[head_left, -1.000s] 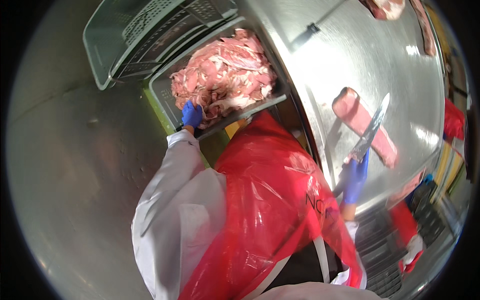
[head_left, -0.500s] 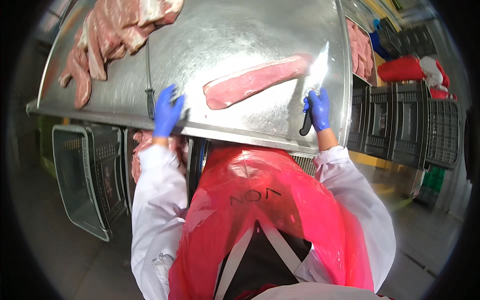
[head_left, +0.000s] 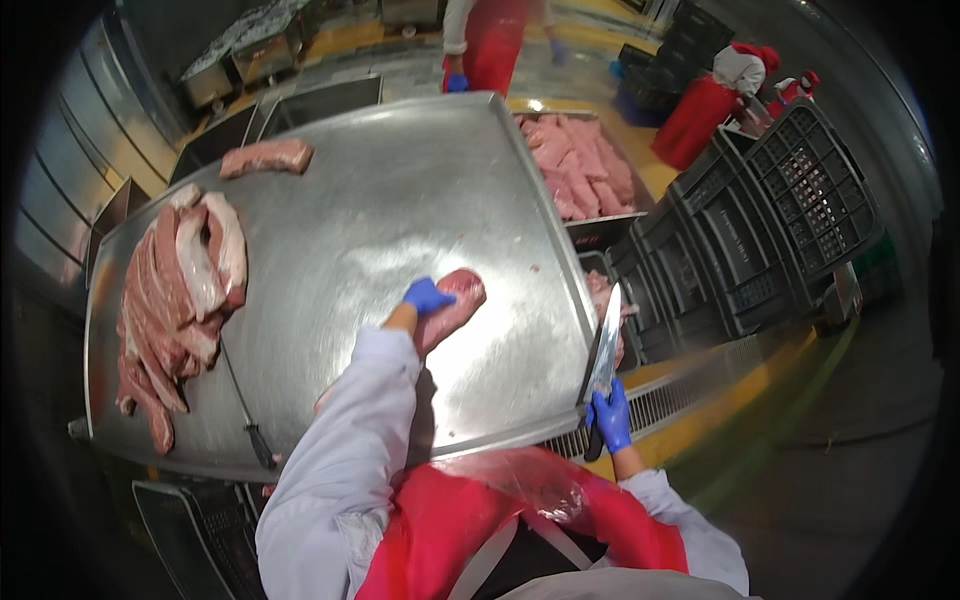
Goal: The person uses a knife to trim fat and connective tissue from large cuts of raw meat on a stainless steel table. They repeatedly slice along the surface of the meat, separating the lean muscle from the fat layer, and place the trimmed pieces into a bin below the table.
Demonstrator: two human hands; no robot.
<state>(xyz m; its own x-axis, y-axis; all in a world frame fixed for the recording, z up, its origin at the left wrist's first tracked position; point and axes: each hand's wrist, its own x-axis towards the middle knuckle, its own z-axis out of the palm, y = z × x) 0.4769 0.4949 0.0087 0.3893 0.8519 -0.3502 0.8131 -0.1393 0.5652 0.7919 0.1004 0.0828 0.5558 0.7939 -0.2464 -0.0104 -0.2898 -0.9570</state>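
My left hand [head_left: 427, 298], in a blue glove, grips the far end of a long pink meat strip [head_left: 452, 318]. The strip lies on the steel table [head_left: 370, 200], and my left sleeve covers much of its near part. In my right hand [head_left: 613, 418], also blue-gloved, is a knife [head_left: 606, 352] with a dark handle. Its blade points up and away, beside the table's right edge. A heap of meat strips [head_left: 165, 300] rests at the table's left side. Between that heap and my left arm lies a sharpening steel [head_left: 240, 395] with a black handle.
One separate meat piece [head_left: 265, 158] lies at the table's far left. Beyond the right edge stands a container of meat pieces [head_left: 570, 165]. Black crates [head_left: 740, 250] line the right; another black crate [head_left: 195, 530] is at lower left. A co-worker [head_left: 488, 45] stands behind the table.
My left hand has reached across and taken hold of the strip, which now lies turned. My right hand has moved the knife off the table's right edge. The view has shifted.
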